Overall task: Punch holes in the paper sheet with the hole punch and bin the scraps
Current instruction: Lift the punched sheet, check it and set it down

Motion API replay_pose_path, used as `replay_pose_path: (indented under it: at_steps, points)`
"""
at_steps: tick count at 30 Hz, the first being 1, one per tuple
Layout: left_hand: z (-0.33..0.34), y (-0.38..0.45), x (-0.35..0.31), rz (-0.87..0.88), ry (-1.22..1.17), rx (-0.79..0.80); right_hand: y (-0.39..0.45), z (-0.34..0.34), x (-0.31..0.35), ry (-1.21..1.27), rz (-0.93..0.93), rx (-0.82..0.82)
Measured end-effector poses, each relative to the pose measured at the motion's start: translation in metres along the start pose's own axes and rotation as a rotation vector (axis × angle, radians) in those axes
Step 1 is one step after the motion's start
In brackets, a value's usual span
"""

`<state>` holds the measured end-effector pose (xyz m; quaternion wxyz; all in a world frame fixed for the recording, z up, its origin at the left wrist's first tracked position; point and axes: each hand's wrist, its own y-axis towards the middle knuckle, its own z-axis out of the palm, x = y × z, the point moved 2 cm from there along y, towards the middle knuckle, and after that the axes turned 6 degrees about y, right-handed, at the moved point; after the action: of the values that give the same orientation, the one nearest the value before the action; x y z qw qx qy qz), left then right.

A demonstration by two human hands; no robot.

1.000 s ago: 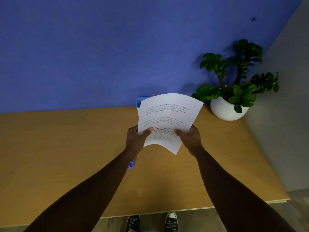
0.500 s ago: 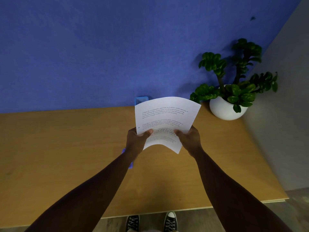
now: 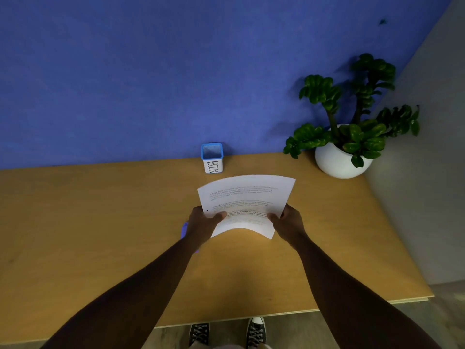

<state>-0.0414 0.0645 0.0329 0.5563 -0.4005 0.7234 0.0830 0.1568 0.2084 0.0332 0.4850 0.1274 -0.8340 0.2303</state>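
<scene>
A white printed paper sheet (image 3: 245,197) bows upward over the wooden desk, held at both sides. My left hand (image 3: 202,224) pinches its left edge, beside a small dark hole near that edge. My right hand (image 3: 289,221) grips its right edge. A small blue-rimmed white box marked BIN (image 3: 212,158) stands at the back of the desk, just beyond the sheet. A sliver of a blue-purple object (image 3: 184,229), likely the hole punch, shows on the desk under my left wrist, mostly hidden.
A potted green plant in a round white pot (image 3: 339,159) stands at the desk's back right corner. A blue wall runs behind the desk (image 3: 75,222). The desk's front edge is near my shoes, its right edge by a grey wall.
Both hands have lowered the sheet toward the desk and tilted it flatter. The bin, hidden behind the paper before, now shows in full.
</scene>
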Motion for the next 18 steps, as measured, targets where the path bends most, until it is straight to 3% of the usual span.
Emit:
replay_pose_path:
  at_steps: [7,13,18]
  points:
    - [-0.001,0.007,-0.011,0.012,0.024,0.044,0.009,-0.006,0.010,0.012,0.002,0.036]
    - [0.008,0.017,-0.003,-0.216,0.038,0.185,0.016,-0.010,-0.002,0.005,0.175,0.100]
    - [0.023,0.031,0.007,-0.341,0.027,0.245,0.024,-0.015,-0.018,0.051,0.295,0.042]
